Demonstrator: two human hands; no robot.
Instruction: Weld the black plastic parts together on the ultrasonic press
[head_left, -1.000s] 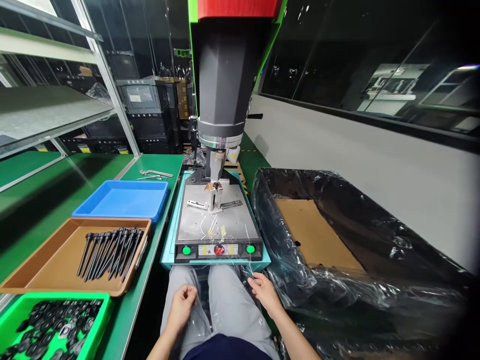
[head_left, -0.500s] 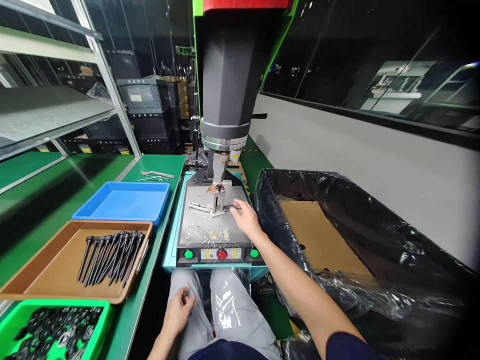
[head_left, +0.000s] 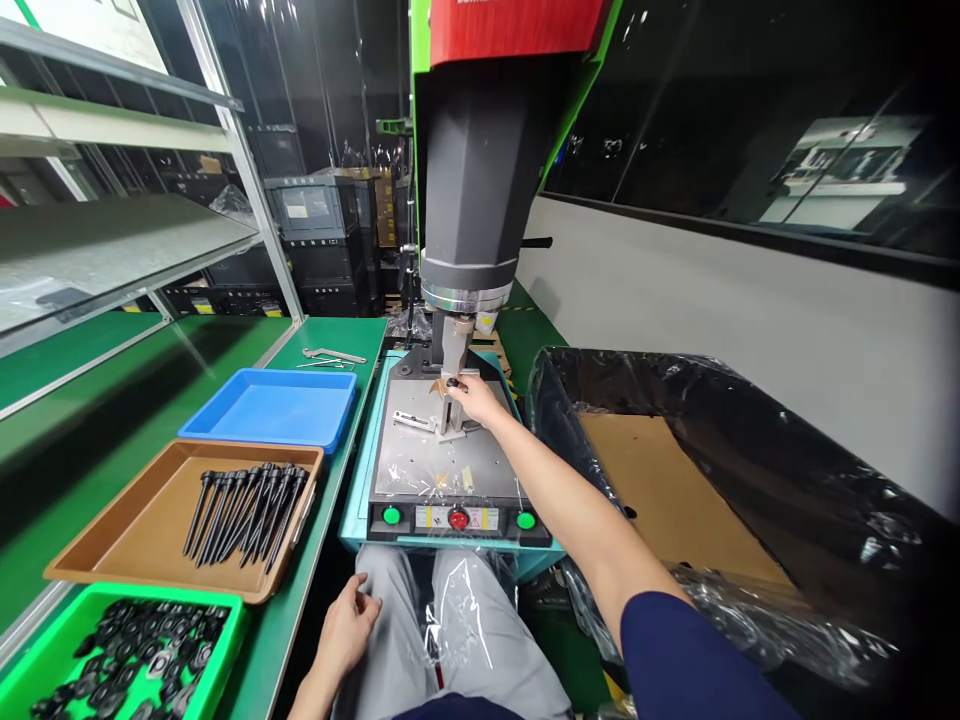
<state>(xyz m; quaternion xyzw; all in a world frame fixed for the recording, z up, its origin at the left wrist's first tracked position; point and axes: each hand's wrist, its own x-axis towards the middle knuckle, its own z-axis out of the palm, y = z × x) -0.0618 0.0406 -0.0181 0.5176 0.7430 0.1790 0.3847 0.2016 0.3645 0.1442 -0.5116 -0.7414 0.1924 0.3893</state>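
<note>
My right hand (head_left: 474,398) reaches forward to the small metal fixture (head_left: 448,405) on the press plate (head_left: 442,462), under the grey press head (head_left: 471,190). Its fingers pinch a small black part (head_left: 453,382) at the top of the fixture. My left hand (head_left: 346,628) rests on my left thigh beside a clear plastic sheet (head_left: 457,615) on my lap, fingers loosely curled with nothing seen in them.
A brown tray (head_left: 142,530) of several black rods, a green bin (head_left: 45,660) of black parts and a blue tray (head_left: 274,405) line the green bench on the left. A black-lined carton (head_left: 720,480) stands at the right. Green and red buttons (head_left: 457,519) front the press.
My right hand left my lap, reached over the press plate and closed on the black part at the fixture. My left hand stayed on my thigh. The view shifted up.
</note>
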